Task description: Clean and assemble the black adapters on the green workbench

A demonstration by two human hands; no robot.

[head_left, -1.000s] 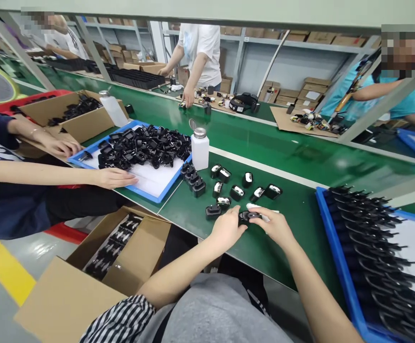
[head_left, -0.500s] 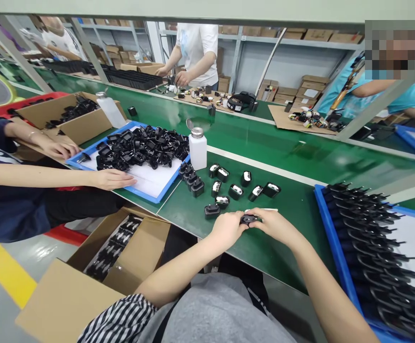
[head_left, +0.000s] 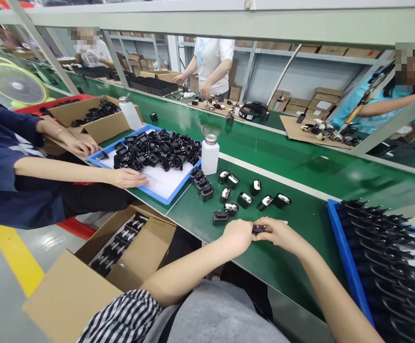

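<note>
Between my two hands, close to the bench's front edge, is a black plug adapter housing. My left hand is closed on its left side, and my right hand pinches it from the right. My fingers cover much of it. Just left of them a closed black adapter sits on the green bench. Beyond my hands stand several open black housings with white parts showing inside. A short row of black adapters is by the white bottle, whose metal cap is flipped up.
On the left, a blue-rimmed tray holds a heap of black plug parts, with a co-worker's hand over it. At right, another blue tray carries rows of black plugs. An open cardboard box stands below the bench at left.
The camera view has shifted, so the scene sits further right and lower. Both my hands stay at the adapter housing, the left wrapped further around it.
</note>
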